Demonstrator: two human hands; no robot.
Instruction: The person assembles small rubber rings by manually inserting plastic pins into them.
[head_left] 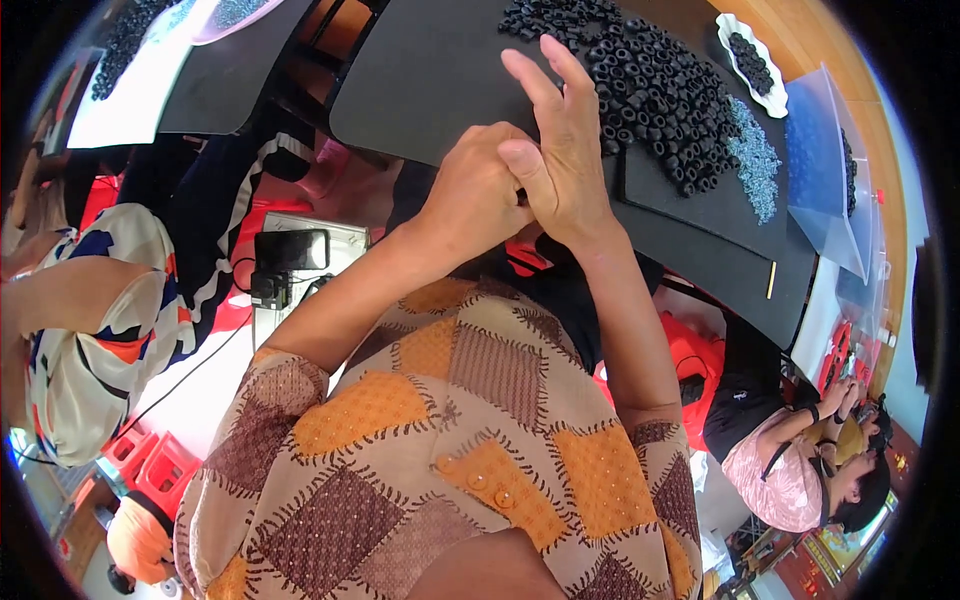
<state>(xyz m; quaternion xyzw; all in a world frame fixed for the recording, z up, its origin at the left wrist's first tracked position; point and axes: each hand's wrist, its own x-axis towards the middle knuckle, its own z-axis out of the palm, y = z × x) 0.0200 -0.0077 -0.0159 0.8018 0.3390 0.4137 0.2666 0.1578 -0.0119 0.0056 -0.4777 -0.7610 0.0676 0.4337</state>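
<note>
My two hands meet above the near edge of a dark table (410,85). My left hand (475,190) is closed, its curled fingers pressed against the palm side of my right hand (570,165). Whatever lies inside those curled fingers, if anything, is hidden. My right hand is open, with fingers stretched up and away and the thumb lying across the left fist. Just beyond and right of it spreads a heap of small black hollow ring-like parts (665,100). Small blue-grey pieces (755,160) lie along the heap's right side.
A flat black board (690,205) lies below the heap, with a thin gold-coloured stick (771,280) nearby. A white dish (728,30) of black parts and a clear plastic bin (825,170) stand right. A phone (292,249) lies left. People sit on both sides.
</note>
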